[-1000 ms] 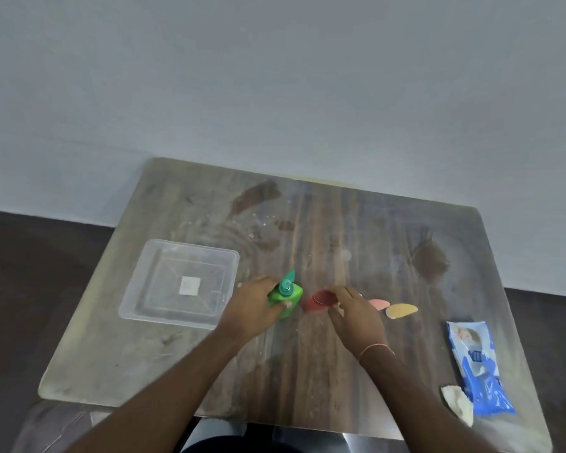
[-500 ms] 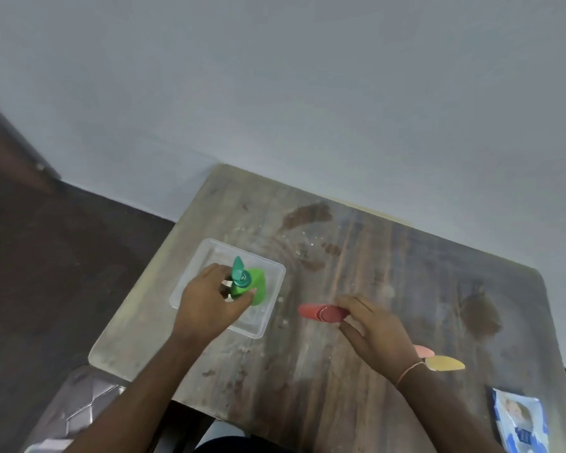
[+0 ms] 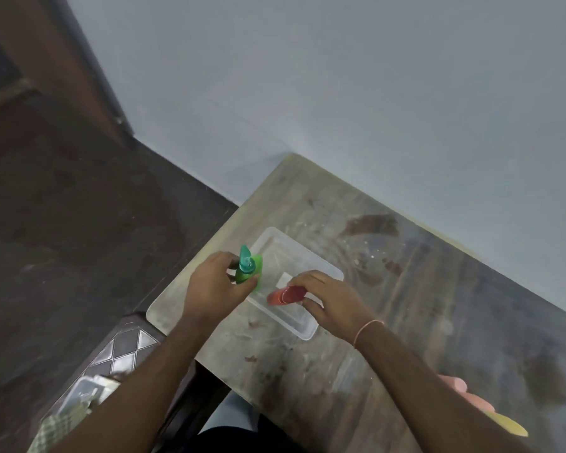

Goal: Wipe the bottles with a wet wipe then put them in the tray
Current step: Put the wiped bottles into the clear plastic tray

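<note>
Table: the table (image 3: 406, 322) is brown wood with dark stains and pale, worn patches. It sits against the wall.
Wall: the wall (image 3: 340, 93) is plain and pale blue-grey.
Floor: the floor (image 3: 62, 207) is dark brown, off to the left of both hands.
Tray: the tray (image 3: 307, 331) is clear plastic, square, with round corners. It lies on the table under both hands.
Green bottle: the green bottle (image 3: 254, 273) is bright green with a blue-green pointed cap. It stands up at the tray's left edge.
Left hand: the left hand (image 3: 213, 289) has its fingers and thumb curled round the green bottle.
Red bottle: the red bottle (image 3: 286, 295) is small and red. It lies on its side above the middle of the tray, just right of the green bottle.
Right hand: the right hand (image 3: 334, 302) pinches the red bottle by its right end. A thin band goes round the wrist.
Others: a pink bottle (image 3: 451, 384) and a yellow bottle (image 3: 510, 426) lie on the table, well away from the hands, behind the right arm.
</note>
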Available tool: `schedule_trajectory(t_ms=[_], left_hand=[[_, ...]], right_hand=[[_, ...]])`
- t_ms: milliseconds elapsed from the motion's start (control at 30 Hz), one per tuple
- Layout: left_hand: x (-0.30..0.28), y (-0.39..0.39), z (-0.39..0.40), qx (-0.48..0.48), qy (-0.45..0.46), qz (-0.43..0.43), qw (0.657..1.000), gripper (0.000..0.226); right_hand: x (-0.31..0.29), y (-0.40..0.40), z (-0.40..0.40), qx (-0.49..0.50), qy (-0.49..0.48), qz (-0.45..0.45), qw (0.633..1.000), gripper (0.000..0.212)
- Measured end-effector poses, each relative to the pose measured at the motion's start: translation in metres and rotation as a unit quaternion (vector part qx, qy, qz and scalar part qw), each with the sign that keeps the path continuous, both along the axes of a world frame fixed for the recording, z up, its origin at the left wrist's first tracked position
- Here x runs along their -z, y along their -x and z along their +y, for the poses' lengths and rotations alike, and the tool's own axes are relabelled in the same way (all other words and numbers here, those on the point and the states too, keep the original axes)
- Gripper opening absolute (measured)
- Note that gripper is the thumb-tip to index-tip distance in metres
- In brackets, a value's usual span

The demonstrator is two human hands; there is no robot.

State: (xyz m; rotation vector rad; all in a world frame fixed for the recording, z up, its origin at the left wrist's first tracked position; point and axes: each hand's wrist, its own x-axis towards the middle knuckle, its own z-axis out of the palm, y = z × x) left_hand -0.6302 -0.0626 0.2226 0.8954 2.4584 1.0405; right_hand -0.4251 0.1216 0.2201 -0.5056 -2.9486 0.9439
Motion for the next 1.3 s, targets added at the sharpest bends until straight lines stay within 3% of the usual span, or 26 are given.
schedule_trajectory(t_ms=[467,967,1067,1167,1233,1300], left_hand=[[0.024,0.020,0.011,0.001,0.030,-0.011,0.999,0.033],[0.014,0.026,-0.008,0.049,0.070,-0.045,0.995,0.055],[0.017,0.025,-0.016,0.054,0.072,-0.062,0.994,0.070],[0.016,0.019,-0.021,0.078,0.051,-0.060,0.994,0.105],[0.008,0.011,-0.021,0.067,0.012,-0.026,0.997,0.119],[-0.006,-0.001,-0.020,0.050,-0.028,0.053,0.997,0.117]], right_hand=[[0.027,0.067,-0.004,-0.071,-0.015,-0.055,0.996,0.045],[0.029,0.064,-0.027,0.013,0.029,-0.025,0.999,0.045],[0.029,0.058,-0.029,0.032,0.047,-0.020,0.998,0.048],[0.030,0.048,-0.029,0.063,0.057,-0.017,0.996,0.052],[0.030,0.038,-0.029,0.079,0.061,-0.017,0.995,0.054],[0.028,0.024,-0.030,0.086,0.058,-0.006,0.995,0.055]])
